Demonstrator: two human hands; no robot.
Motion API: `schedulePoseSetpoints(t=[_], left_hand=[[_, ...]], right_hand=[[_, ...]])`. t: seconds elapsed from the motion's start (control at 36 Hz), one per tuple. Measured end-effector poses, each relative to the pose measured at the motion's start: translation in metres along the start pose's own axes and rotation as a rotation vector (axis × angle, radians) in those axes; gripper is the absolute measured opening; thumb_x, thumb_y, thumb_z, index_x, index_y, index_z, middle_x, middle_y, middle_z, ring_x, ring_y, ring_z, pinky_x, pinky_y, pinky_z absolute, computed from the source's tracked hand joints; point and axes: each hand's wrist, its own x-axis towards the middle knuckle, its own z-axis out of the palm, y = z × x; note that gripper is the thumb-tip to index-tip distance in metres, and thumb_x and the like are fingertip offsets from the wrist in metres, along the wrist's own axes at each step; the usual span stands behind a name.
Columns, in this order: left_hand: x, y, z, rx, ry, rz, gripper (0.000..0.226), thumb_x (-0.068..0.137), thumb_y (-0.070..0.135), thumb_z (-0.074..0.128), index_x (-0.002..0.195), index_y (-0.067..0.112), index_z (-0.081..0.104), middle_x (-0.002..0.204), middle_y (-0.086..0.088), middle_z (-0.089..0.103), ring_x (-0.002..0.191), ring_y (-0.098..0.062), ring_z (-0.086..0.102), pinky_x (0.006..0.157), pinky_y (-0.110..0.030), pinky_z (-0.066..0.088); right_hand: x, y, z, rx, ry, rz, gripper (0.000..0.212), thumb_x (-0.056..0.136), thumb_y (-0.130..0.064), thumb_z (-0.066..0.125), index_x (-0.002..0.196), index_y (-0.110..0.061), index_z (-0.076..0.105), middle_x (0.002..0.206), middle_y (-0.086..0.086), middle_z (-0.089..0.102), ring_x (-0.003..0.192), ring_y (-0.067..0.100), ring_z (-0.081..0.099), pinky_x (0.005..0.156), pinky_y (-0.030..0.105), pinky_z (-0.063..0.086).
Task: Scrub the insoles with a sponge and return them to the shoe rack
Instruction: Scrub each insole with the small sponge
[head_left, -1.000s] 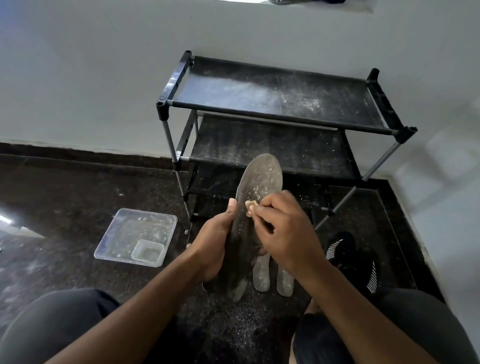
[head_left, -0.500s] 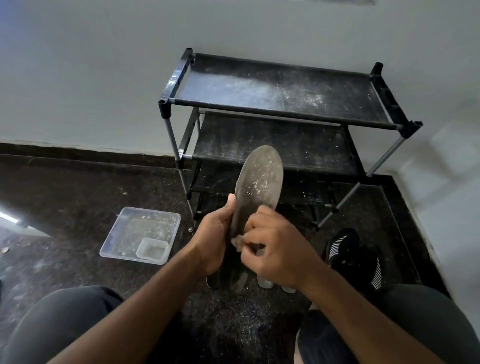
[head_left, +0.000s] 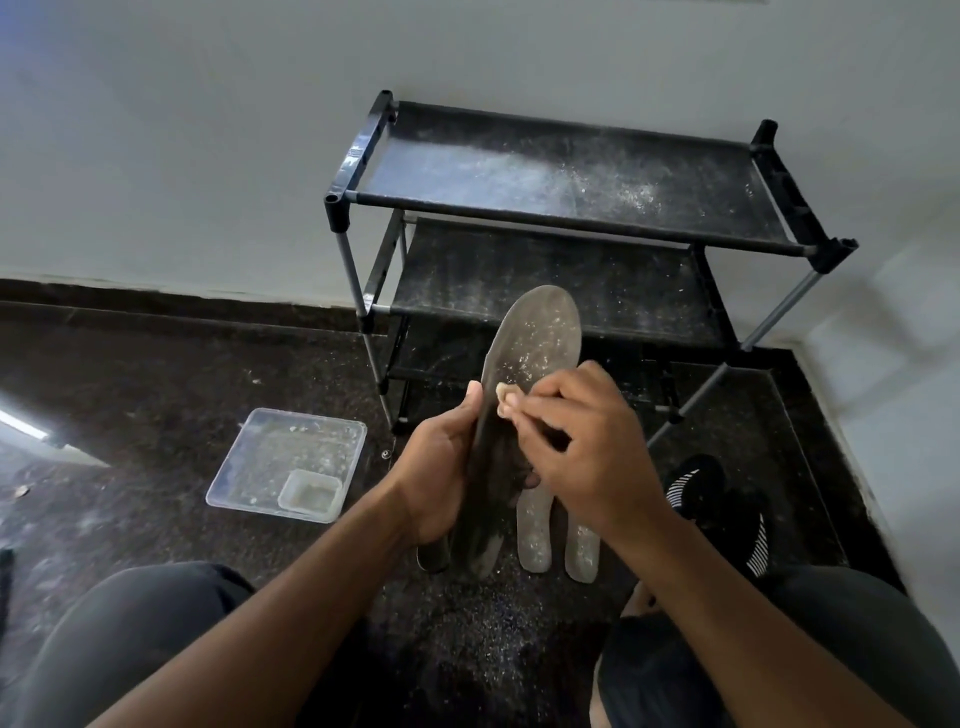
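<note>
My left hand (head_left: 441, 467) grips a dark grey insole (head_left: 535, 338) by its lower half, toe end pointing up and away from me. Pale flecks dot its upper face. My right hand (head_left: 582, 441) pinches a small yellowish sponge piece (head_left: 503, 400) and presses it against the insole's left edge near my left thumb. Two pale insoles (head_left: 535, 530) lie side by side on the floor below my hands, partly hidden by them. The black shoe rack (head_left: 571, 218) stands against the wall behind, its shelves dusted with white specks.
A clear plastic tray (head_left: 270, 457) with a small tub (head_left: 309, 493) in its corner sits on the dark floor to the left. A black shoe with white stripes (head_left: 727, 514) lies at the right. My knees frame the bottom. A white wall closes the right side.
My right hand moved the sponge down the insole and then back up to near my left thumb. The left hand kept its grip on the insole.
</note>
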Motion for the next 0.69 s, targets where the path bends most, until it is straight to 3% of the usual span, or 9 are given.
schedulePoseSetpoints(t=[0.08,0.22,0.31,0.36,0.47,0.56,0.58,0.67,0.69], left_hand=[[-0.001,0.0,0.003,-0.003,0.019,-0.005,0.055,0.106,0.052,0.039,0.111,0.013,0.078,0.105,-0.013,0.07,0.098,-0.025,0.067,0.095,-0.04,0.052],[-0.002,-0.001,-0.002,0.038,-0.013,-0.047,0.066,0.103,0.057,0.047,0.122,-0.001,0.072,0.131,-0.023,0.059,0.122,-0.032,0.057,0.118,-0.04,0.037],[0.0,-0.006,-0.006,0.02,0.008,-0.061,0.055,0.099,0.055,0.055,0.094,0.005,0.078,0.092,-0.016,0.067,0.092,-0.023,0.067,0.092,-0.034,0.055],[-0.001,-0.006,-0.002,0.039,-0.001,-0.04,0.058,0.105,0.05,0.041,0.09,0.012,0.082,0.089,-0.01,0.073,0.087,-0.02,0.072,0.085,-0.037,0.058],[-0.003,0.0,0.002,0.003,0.018,-0.031,0.056,0.105,0.049,0.041,0.108,0.009,0.08,0.103,-0.016,0.075,0.099,-0.026,0.073,0.092,-0.038,0.059],[-0.002,0.002,-0.003,-0.01,-0.007,-0.049,0.063,0.106,0.052,0.039,0.13,0.002,0.068,0.134,-0.025,0.065,0.134,-0.035,0.056,0.118,-0.041,0.04],[-0.003,0.002,-0.002,-0.02,-0.029,-0.058,0.065,0.107,0.053,0.037,0.133,0.0,0.065,0.132,-0.024,0.066,0.133,-0.034,0.057,0.118,-0.041,0.039],[-0.004,0.004,-0.001,-0.071,-0.03,-0.041,0.062,0.107,0.051,0.035,0.116,0.004,0.075,0.099,-0.015,0.076,0.094,-0.025,0.074,0.091,-0.038,0.06],[-0.004,0.004,0.0,-0.057,-0.017,-0.032,0.062,0.107,0.052,0.035,0.117,0.006,0.076,0.105,-0.016,0.075,0.099,-0.026,0.072,0.096,-0.042,0.058]], right_hand=[[-0.002,-0.001,0.011,-0.003,-0.024,-0.007,0.013,0.093,-0.012,0.072,0.102,-0.005,0.079,0.088,0.001,0.063,0.087,0.015,0.052,0.079,0.024,0.047],[-0.019,-0.014,0.023,0.086,-0.272,-0.12,0.016,0.087,-0.014,0.063,0.081,-0.007,0.076,0.081,0.001,0.061,0.084,0.016,0.051,0.075,0.034,0.05],[-0.012,-0.01,0.012,0.07,-0.154,-0.071,0.015,0.085,-0.014,0.065,0.082,-0.007,0.078,0.078,0.0,0.06,0.081,0.016,0.051,0.073,0.03,0.048],[-0.005,-0.004,0.007,0.036,-0.04,-0.03,0.012,0.088,-0.012,0.069,0.089,-0.006,0.079,0.081,0.001,0.062,0.082,0.017,0.052,0.074,0.028,0.048],[-0.006,-0.005,0.015,0.034,-0.091,-0.05,0.015,0.092,-0.013,0.067,0.096,-0.006,0.079,0.086,0.0,0.062,0.086,0.017,0.053,0.076,0.031,0.05],[-0.016,-0.01,0.019,0.088,-0.246,-0.063,0.02,0.088,-0.021,0.062,0.085,-0.011,0.079,0.082,-0.005,0.06,0.084,0.013,0.052,0.067,0.037,0.052],[-0.017,-0.01,0.017,0.107,-0.255,-0.06,0.018,0.087,-0.02,0.063,0.083,-0.012,0.079,0.081,-0.006,0.059,0.083,0.012,0.052,0.065,0.038,0.051],[-0.009,-0.007,0.005,0.118,-0.142,-0.03,0.01,0.087,-0.014,0.072,0.091,-0.01,0.08,0.082,-0.005,0.061,0.082,0.011,0.051,0.073,0.022,0.047],[-0.005,-0.005,0.002,0.093,-0.08,-0.017,0.01,0.088,-0.012,0.073,0.095,-0.009,0.08,0.085,-0.003,0.062,0.084,0.011,0.052,0.076,0.016,0.044]])
